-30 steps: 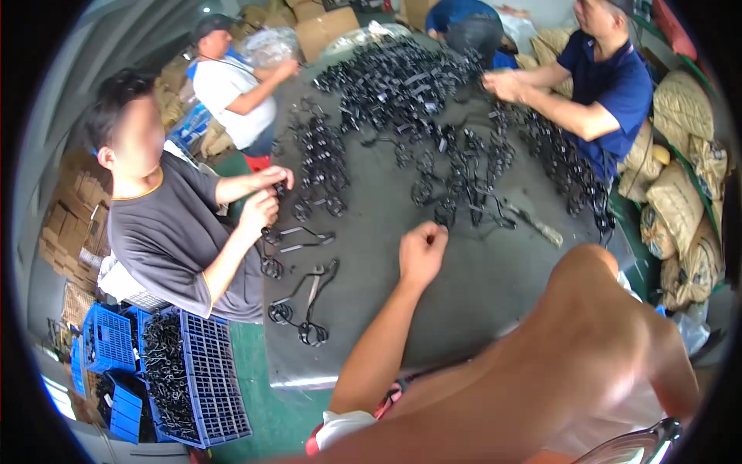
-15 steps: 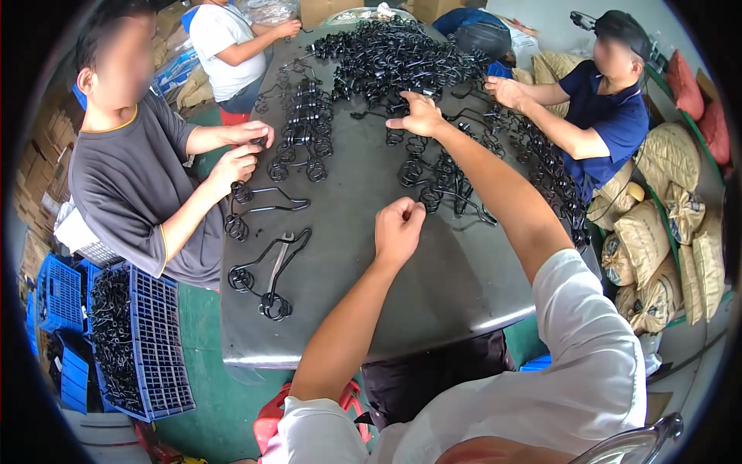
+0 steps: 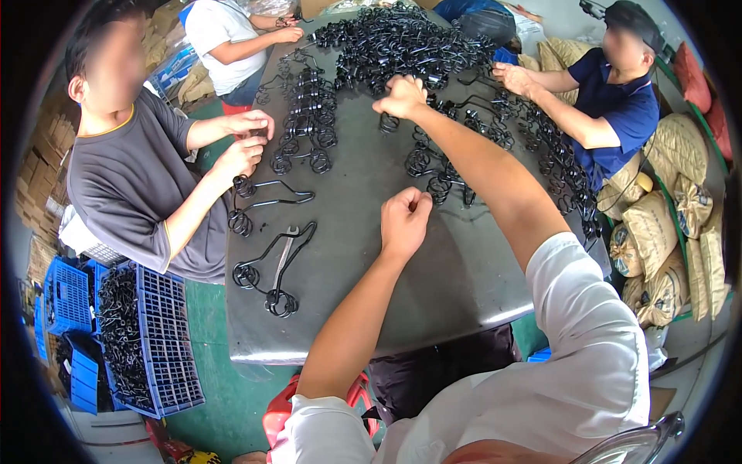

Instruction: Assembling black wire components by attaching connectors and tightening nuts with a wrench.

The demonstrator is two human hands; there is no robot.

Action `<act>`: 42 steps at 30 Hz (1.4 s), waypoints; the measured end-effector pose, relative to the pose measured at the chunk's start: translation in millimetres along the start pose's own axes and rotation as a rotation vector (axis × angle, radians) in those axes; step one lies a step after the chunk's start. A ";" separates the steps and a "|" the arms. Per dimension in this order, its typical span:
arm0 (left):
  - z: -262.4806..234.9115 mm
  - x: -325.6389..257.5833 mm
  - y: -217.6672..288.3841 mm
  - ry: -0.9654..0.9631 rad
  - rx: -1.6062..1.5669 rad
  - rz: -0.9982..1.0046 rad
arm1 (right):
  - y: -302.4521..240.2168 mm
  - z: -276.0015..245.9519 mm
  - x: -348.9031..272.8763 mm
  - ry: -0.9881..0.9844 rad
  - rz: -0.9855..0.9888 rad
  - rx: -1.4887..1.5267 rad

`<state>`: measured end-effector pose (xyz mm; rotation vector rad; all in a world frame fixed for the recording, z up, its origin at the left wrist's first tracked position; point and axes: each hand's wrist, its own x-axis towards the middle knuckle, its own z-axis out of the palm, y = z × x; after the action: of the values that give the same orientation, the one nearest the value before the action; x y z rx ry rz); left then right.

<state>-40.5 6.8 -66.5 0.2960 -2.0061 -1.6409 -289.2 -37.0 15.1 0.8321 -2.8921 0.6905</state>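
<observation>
My right hand (image 3: 402, 99) reaches across the grey table (image 3: 340, 224) to the near edge of a heap of black coiled wire springs (image 3: 402, 50). Its fingers are bent around a black wire spring, whose coil (image 3: 389, 123) shows just under the thumb; the rest of that spring is hidden. Closer to me, my left hand (image 3: 406, 221) is closed in a loose fist above the table, and whatever is inside it cannot be seen. More springs (image 3: 439, 174) lie in a row just beyond it, beneath my right forearm.
An open-end wrench (image 3: 284, 255) lies within a bent wire spring (image 3: 247, 275) at the left. A co-worker in grey (image 3: 143, 178) works there, another in navy (image 3: 607, 100) at the right, a third at the far left. A blue crate (image 3: 166, 340) holds black parts; sacks (image 3: 657, 232) line the right.
My right hand has drawn slightly left and its stretched fingers have curled in at a spring. My left fist has shifted slightly right. The view has moved a little.
</observation>
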 end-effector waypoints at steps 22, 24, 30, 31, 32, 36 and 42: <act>-15.2 20.3 -1.1 0.225 -0.438 -0.070 | 72.9 -145.3 -326.1 -0.400 -0.306 0.053; -15.2 20.4 3.5 0.206 -0.415 -0.113 | 80.5 -129.2 -338.4 -0.418 -0.271 0.009; -25.0 20.8 10.1 0.223 -0.419 -0.118 | 71.4 -104.0 -349.8 -0.141 -0.147 0.162; -26.5 19.4 12.6 0.226 -0.415 -0.151 | 67.1 -108.2 -350.5 -0.180 -0.194 0.174; -28.1 19.2 12.2 0.240 -0.414 -0.144 | 64.9 -112.9 -349.1 -0.181 -0.209 0.174; -28.5 16.9 19.2 0.096 -0.356 -0.211 | 71.3 -121.0 -338.8 -0.263 -0.246 0.334; -30.7 0.4 53.7 -0.622 0.318 -0.231 | 94.9 -137.5 -314.1 -0.187 -0.134 0.256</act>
<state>-16.3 -6.4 -11.1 0.1390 -2.8022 -1.6851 -79.8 248.8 46.6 1.1663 -2.9099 1.0352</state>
